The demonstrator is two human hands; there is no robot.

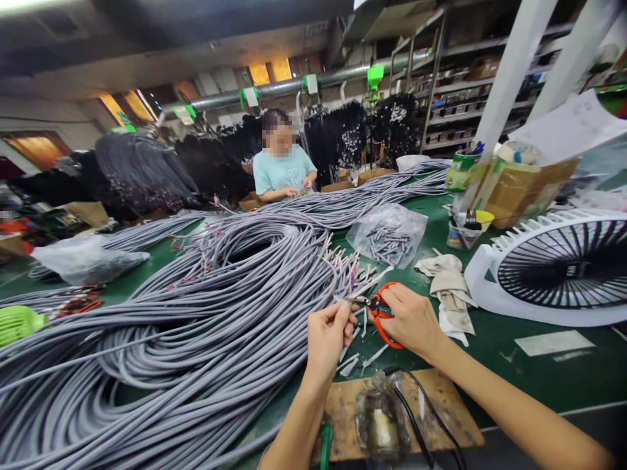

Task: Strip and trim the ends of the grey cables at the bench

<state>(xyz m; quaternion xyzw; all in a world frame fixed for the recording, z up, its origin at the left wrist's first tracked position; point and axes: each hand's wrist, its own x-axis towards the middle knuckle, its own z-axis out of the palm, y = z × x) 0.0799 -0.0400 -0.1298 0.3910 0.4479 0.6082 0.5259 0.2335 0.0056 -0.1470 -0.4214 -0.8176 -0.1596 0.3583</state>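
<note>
My right hand (pixel 411 320) is closed round the orange handles of a pair of scissors (pixel 386 334). The blades point left and reach the fingertips of my left hand (pixel 329 331). My left hand pinches the end of a grey cable, where blue, red and white strands show just above the fingers; the exact spot between the blades is too small to make out. A large coil of grey cables (pixel 235 313) lies to the left of both hands, with stripped pale ends bunched near them. White scraps (pixel 349 365) are scattered on the green table (pixel 494 378) below the scissors.
A plastic bag of short grey pieces (pixel 389 238) lies beyond my hands. To the right are white gloves (pixel 448 290) and a white fan (pixel 563 267). A wooden board (pixel 445 405) with a device and black cords sits in front. Across the table a person (pixel 284 163) works.
</note>
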